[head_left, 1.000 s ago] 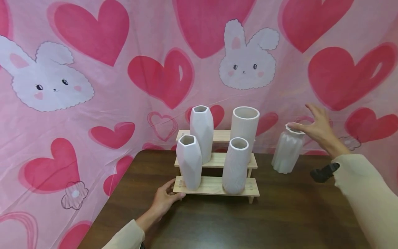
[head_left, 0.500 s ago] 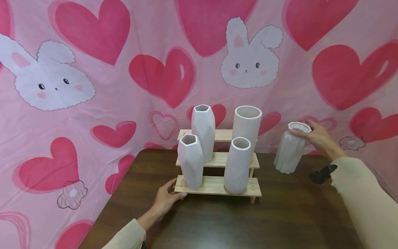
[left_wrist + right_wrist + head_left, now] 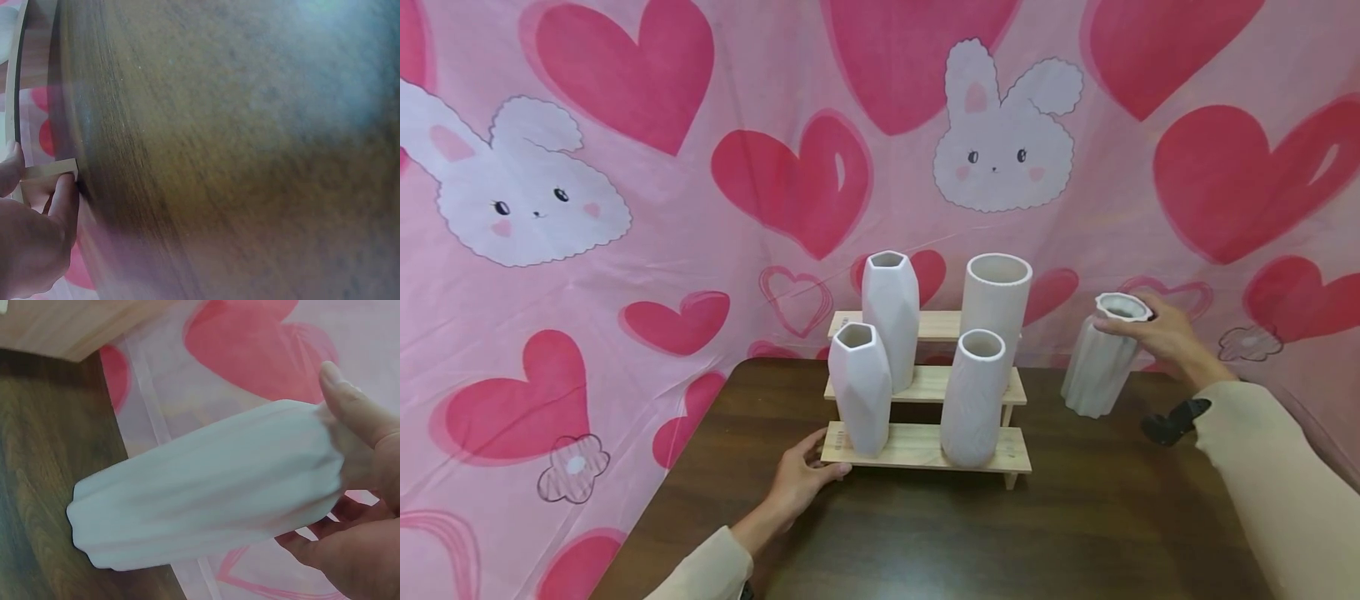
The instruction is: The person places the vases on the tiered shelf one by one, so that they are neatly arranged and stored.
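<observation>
A white fluted vase (image 3: pixel 1097 367) with a wavy rim stands on the table at the right. My right hand (image 3: pixel 1168 333) grips it round the neck, thumb on the near side; in the right wrist view the ribbed body (image 3: pixel 206 487) fills the middle, its base on the wood. At the left end of a three-step wooden stand (image 3: pixel 910 446), my left hand (image 3: pixel 799 479) holds the lowest step. The left wrist view has the thumb at the plank and fingers against the stand's leg (image 3: pixel 53 169). The right hand's far fingers are partly hidden in the head view.
On the stand are two faceted white vases, one in front (image 3: pixel 859 392) and one behind (image 3: pixel 889 325), plus a rounded vase (image 3: pixel 972 400) and a tall cylindrical vase (image 3: pixel 997 300). Behind the dark wooden table (image 3: pixel 925 542) hangs a pink heart-and-bunny cloth (image 3: pixel 895 192).
My right hand, spread above the fluted vase a second ago, has come down and taken hold of its neck. The left hand keeps its grip on the stand.
</observation>
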Tool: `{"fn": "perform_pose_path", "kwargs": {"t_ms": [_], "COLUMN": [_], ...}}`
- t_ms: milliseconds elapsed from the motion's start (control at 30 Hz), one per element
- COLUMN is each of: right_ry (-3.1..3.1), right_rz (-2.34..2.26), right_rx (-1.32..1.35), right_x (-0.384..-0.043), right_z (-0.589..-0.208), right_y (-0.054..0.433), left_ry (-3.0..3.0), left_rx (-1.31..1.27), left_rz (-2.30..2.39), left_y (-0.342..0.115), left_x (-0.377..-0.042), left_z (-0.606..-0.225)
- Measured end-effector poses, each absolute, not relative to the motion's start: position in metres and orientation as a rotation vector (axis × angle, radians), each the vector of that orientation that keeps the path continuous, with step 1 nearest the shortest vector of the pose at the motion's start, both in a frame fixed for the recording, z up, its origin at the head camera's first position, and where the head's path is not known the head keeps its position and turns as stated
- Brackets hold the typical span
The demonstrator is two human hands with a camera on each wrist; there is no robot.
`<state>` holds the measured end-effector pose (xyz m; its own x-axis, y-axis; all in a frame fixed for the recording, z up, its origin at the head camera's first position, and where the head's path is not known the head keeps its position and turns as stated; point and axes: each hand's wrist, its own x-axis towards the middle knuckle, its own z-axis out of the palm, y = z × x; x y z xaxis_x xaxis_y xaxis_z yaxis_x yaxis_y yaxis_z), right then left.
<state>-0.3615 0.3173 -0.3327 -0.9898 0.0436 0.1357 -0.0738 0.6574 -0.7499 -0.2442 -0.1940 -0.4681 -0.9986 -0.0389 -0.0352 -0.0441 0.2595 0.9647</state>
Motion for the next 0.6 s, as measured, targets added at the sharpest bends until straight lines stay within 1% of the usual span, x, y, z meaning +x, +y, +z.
{"fn": "perform_pose_path", "kwargs": {"t_ms": [267,433,600], "right_ry": [-2.69,-2.587,-2.616], "right_rz": [1.303,1.536,1.588], "right_rx": [-0.004,0.026,0.033], "right_x": [-0.354,-0.35,-0.346], "right_z": [-0.322,-0.297,-0.266], "right_y": [0.316,0.31,0.3], "left_ry": [2.479,2.477,2.477], "left_rx": [-0.076,-0.073,-0.048], "left_rz": [1.898,1.91,1.921], "left_y": [-0.193,-0.193,-0.194], "left_x": [-0.243,-0.243,-0.242], "left_z": [-0.467,-0.467,-0.465]}}
